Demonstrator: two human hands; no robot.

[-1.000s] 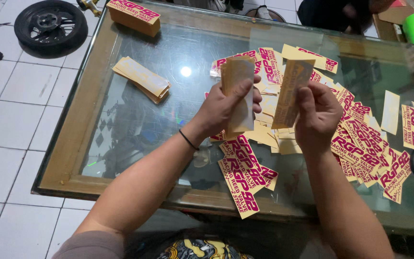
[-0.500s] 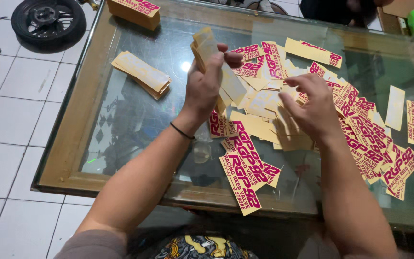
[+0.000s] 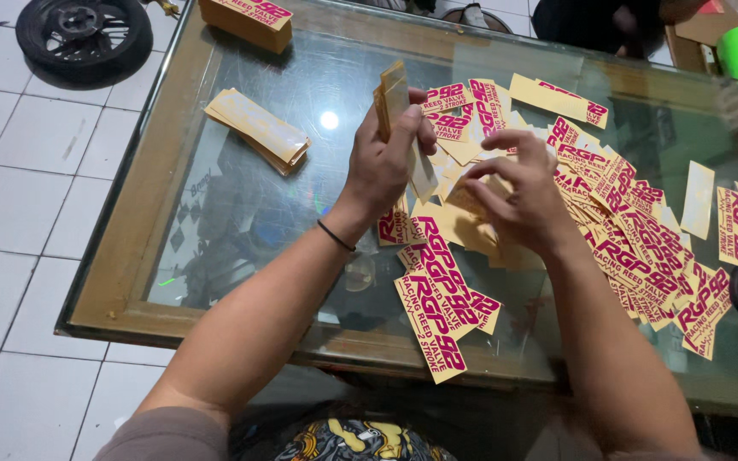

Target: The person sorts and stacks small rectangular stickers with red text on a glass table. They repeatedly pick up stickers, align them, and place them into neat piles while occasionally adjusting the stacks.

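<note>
My left hand (image 3: 386,162) grips a small upright stack of yellow sticker sheets (image 3: 393,98), backs facing me, above the glass table (image 3: 249,230). My right hand (image 3: 518,201) reaches down into a loose heap of yellow stickers with red print (image 3: 625,230), its fingertips pinching at one blank-side sheet (image 3: 463,201) lying there. More of these stickers (image 3: 437,320) overlap near the table's front edge, below my left wrist.
A neat pile of face-down stickers (image 3: 258,128) lies at the table's left. A thick bundle (image 3: 245,19) sits at the far left corner. A black wheel (image 3: 85,34) rests on the white tiled floor. A green cup (image 3: 734,53) stands far right.
My right hand held a sheet up beside the left hand's stack, then dropped to the heap and now pinches at another sheet. The left hand's stack shifted slightly left.
</note>
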